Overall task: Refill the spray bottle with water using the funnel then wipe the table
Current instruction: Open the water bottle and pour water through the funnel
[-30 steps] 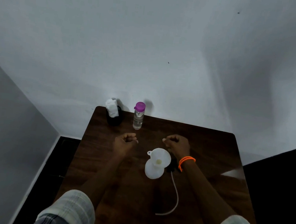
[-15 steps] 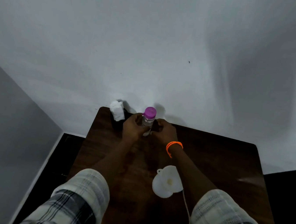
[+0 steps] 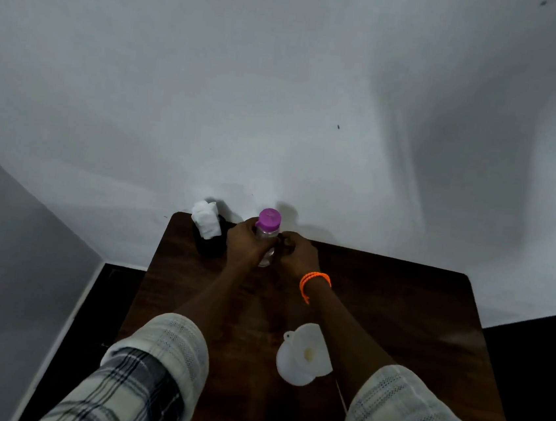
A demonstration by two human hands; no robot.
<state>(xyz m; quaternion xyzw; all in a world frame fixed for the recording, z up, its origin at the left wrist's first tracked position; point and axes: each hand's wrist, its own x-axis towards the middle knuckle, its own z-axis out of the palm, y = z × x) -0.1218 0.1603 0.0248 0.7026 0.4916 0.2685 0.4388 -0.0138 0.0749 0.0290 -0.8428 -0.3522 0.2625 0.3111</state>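
head view, left hand (image 3: pixel 247 243) wrapped round clear water bottle (image 3: pixel 266 240) w/ purple cap, right hand (image 3: pixel 296 253) curled beside bottle, its grip unclear, white funnel (image 3: pixel 304 353) near on table (image 3: pixel 396 308)

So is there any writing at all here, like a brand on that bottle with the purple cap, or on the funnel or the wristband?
None can be read.
Clear bottle with the purple cap: no label shows; both hands cover most of its body.
White funnel: plain, no marks visible.
Orange wristband: no lettering visible.
White tissue at the far left corner: blank.
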